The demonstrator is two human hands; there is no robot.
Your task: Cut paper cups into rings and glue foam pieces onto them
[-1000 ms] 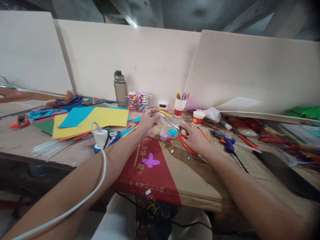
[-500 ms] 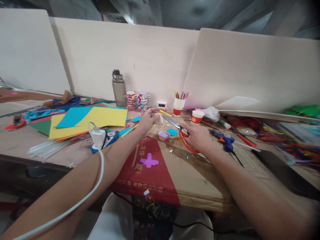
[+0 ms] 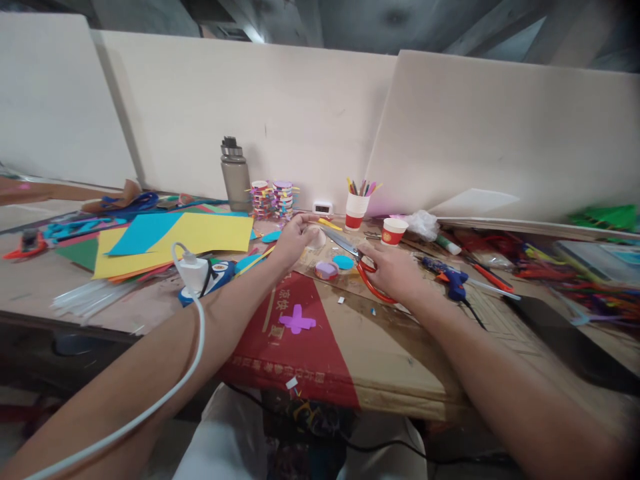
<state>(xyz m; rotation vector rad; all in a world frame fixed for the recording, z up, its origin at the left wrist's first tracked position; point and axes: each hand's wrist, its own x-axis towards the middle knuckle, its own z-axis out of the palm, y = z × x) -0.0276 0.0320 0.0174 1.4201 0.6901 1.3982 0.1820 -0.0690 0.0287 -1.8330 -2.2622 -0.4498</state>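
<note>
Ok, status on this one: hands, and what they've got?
Left hand holds small pale cup. Right hand grips red scissors, blades at cup. Purple cross lies nearer, untouched.

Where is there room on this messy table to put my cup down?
The brown cardboard near the table's front edge, between the purple paper cross and the right hand with the red scissors, is mostly bare. It is crowded around the yellow paper, by the paper cups and near the blue glue gun.

Bare cardboard (image 3: 400,347) (cluttered beyond) nearside
</note>
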